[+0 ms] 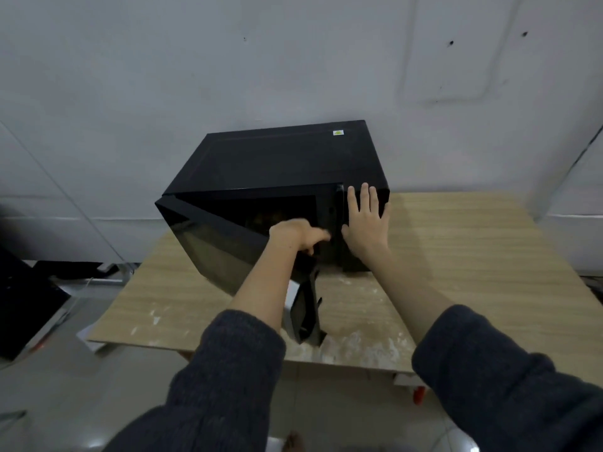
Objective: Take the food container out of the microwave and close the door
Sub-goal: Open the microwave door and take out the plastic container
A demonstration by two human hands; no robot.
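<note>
A black microwave (pixel 284 158) stands on a wooden table (pixel 473 256). Its door (pixel 215 243) is hinged on the left and swung partly open toward me. Inside the dark cavity a dim yellowish shape (pixel 264 218) shows, possibly the food container, too dark to make out. My left hand (pixel 298 234) is at the door's upper free corner, with fingers curled over its edge. My right hand (pixel 367 220) lies flat against the microwave's right front panel, fingers spread and holding nothing.
The microwave's back is near a white wall (pixel 293 60). The table's light wood top extends to the right and toward me. On the grey floor at the left lies a dark slanted object (pixel 23 308). An orange caster (pixel 419 394) shows under the table.
</note>
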